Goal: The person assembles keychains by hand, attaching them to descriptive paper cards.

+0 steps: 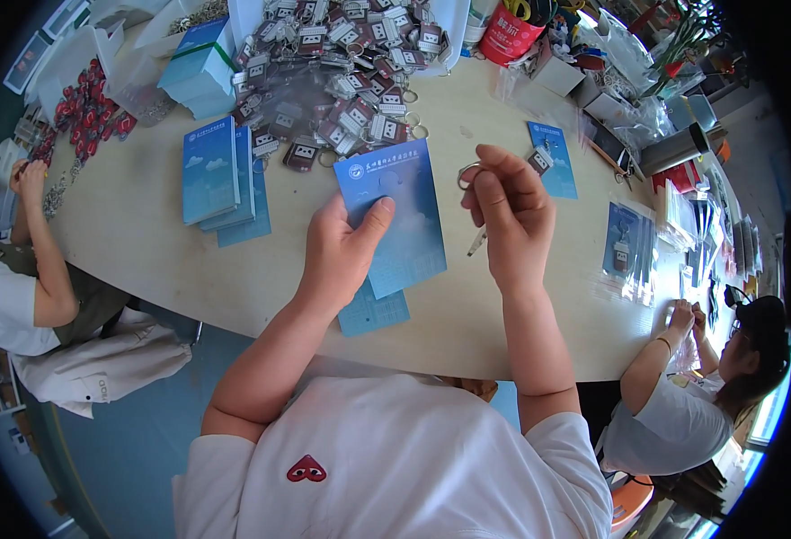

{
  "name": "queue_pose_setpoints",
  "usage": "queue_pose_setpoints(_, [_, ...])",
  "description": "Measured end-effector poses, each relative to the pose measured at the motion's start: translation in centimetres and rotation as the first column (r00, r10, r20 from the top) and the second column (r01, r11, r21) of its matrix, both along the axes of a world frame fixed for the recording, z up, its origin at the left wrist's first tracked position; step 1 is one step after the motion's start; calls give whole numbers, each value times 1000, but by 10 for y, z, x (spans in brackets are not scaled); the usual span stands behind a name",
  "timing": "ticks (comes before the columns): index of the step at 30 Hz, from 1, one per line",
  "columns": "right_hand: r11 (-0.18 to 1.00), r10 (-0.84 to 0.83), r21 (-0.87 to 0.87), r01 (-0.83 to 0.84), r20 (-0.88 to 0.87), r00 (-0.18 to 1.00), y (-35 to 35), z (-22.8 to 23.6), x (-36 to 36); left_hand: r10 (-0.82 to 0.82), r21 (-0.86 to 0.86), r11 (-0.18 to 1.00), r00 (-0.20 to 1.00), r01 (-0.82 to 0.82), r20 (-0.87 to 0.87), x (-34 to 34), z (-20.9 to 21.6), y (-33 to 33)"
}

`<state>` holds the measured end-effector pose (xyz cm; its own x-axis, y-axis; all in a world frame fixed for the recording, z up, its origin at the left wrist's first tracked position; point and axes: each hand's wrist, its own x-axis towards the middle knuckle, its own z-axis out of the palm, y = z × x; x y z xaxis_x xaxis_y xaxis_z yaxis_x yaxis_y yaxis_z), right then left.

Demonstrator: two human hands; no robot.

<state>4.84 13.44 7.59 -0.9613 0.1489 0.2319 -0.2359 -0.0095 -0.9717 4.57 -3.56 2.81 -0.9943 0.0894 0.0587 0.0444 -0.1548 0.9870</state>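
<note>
My left hand [340,247] grips a blue printed card [413,216], its thumb flat on the front and its fingers behind. Beneath it, another blue card [374,314] lies near the table's front edge. To the right, my right hand [514,220] is raised, pinching a keychain by its metal ring [469,175]. A narrow piece [477,241] shows below those fingers, perhaps the keychain's tag seen edge-on; most of it is hidden. A heap of brown-and-white keychains [351,99] spreads at the back. Stacked blue cards [210,171] lie left of my left hand.
A card with a keychain [553,162] lies right of my right hand, and bagged sets [627,247] lie further right. A banded card stack [199,67], red trinkets [90,112] and a red bucket [509,34] stand behind. People sit working at the left and right.
</note>
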Motion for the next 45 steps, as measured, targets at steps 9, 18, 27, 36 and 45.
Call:
queue_pose_setpoints(9, [994, 19, 106, -17, -19, 1000, -25, -17, -3, -62, 142, 987, 997, 69, -55, 10, 9, 17])
queue_pose_setpoints(18, [871, 9, 454, 190, -400, 916, -23, -10, 0, -6, 38, 999, 982, 13, -189, 13, 6, 19])
queue_pose_setpoints(27, [943, 7, 320, 95, -305, 952, -23, -4, 6, 67, -126, 985, 929, -120, -365, 11, 7, 20])
queue_pose_setpoints(36, [802, 69, 540, 255, -508, 859, -26, -4, 7, 147, 259, 960, 979, -108, -139, 16, 18, 25])
queue_pose_setpoints(45, [715, 23, 587, 381, -564, 825, -32, -10, 6, 246, 187, 957, 963, -223, -114, 6, 14, 28])
